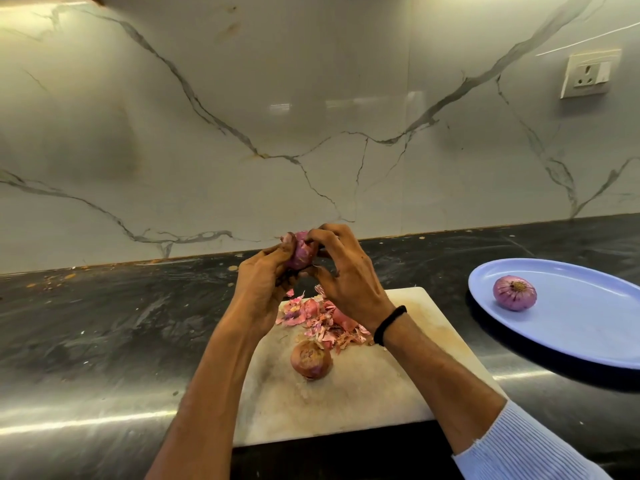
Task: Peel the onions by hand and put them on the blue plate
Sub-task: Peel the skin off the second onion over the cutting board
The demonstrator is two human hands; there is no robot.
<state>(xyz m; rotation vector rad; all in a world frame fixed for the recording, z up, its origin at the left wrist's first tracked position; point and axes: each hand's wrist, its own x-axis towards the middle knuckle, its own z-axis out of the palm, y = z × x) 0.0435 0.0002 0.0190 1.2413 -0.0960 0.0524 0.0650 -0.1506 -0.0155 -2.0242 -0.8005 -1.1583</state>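
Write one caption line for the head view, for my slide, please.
Left hand and right hand peel a held onion at the cutting board; a peeled onion lies on the blue plate.

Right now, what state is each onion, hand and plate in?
held onion, partly peeled, between both hands
left hand, grips held onion
right hand, fingers curled on held onion
onion on board, unpeeled, beside peels
onion on plate, peeled
blue plate, holds one onion
peels, piled on cutting board
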